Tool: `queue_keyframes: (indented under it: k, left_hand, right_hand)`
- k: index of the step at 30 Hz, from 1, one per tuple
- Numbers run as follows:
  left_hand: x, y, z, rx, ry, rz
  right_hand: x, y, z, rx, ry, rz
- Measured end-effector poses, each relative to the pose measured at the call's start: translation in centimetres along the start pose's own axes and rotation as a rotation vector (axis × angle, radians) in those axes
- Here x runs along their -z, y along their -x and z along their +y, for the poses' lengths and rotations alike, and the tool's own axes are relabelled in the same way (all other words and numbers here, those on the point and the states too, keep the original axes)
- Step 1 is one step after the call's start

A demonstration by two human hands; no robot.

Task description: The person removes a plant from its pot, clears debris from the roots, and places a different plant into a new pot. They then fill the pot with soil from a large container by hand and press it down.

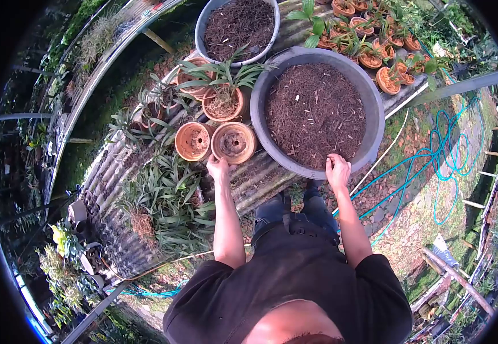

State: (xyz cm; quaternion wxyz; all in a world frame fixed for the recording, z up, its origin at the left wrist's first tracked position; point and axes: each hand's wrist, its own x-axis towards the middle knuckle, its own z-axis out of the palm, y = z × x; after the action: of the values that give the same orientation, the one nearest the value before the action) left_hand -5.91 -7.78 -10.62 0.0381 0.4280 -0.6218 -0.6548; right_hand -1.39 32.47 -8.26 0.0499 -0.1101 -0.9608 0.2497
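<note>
My left hand (218, 168) is closed on the near rim of an empty terracotta pot (234, 143), its fingers at the lower left edge. Another empty pot (192, 141) stands just left of it, and a potted plant (223, 104) is behind. My right hand (338, 169) is at the near rim of a large grey basin (259, 120) filled with dark fibrous mix (316, 114). Its fingers are curled together over the inner edge; whatever they may hold is too small to name.
A second grey tub (200, 28) of mix stands behind. Several small potted plants (388, 80) are at the back right. Loose leafy plants (166, 198) lie on the corrugated sheet (260, 186) at the left. A teal hose (432, 153) coils on the ground at the right.
</note>
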Motion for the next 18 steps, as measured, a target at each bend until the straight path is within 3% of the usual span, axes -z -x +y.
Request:
queue_keyframes:
  k: [4, 8, 10, 12, 16, 18]
  left_hand:
    - [0.9, 1.6, 1.0, -0.022, 0.094, -0.041]
    - [2.8, 4.5, 3.9, -0.166, 0.126, -0.125]
    - [3.4, 6.7, 6.4, -0.128, 0.162, -0.199]
    - [3.1, 7.9, 7.5, -0.110, 0.100, -0.242]
    - [0.3, 9.6, 6.9, -0.069, 0.011, -0.377]
    - [-1.7, 11.1, 6.4, -0.030, 0.024, -0.472]
  right_hand:
    - [0.0, -0.2, -0.2, 0.056, 0.019, 0.034]
    - [-0.2, -0.5, 0.0, -0.097, -0.191, 0.027]
    - [0.4, -0.7, -1.9, 0.018, -0.198, 0.134]
    - [1.0, -1.2, -4.8, 0.079, -0.299, 0.057]
    - [1.6, -1.7, -11.7, -0.223, -0.966, -0.568]
    - [0.6, -2.1, -13.2, -0.164, -0.947, -0.734]
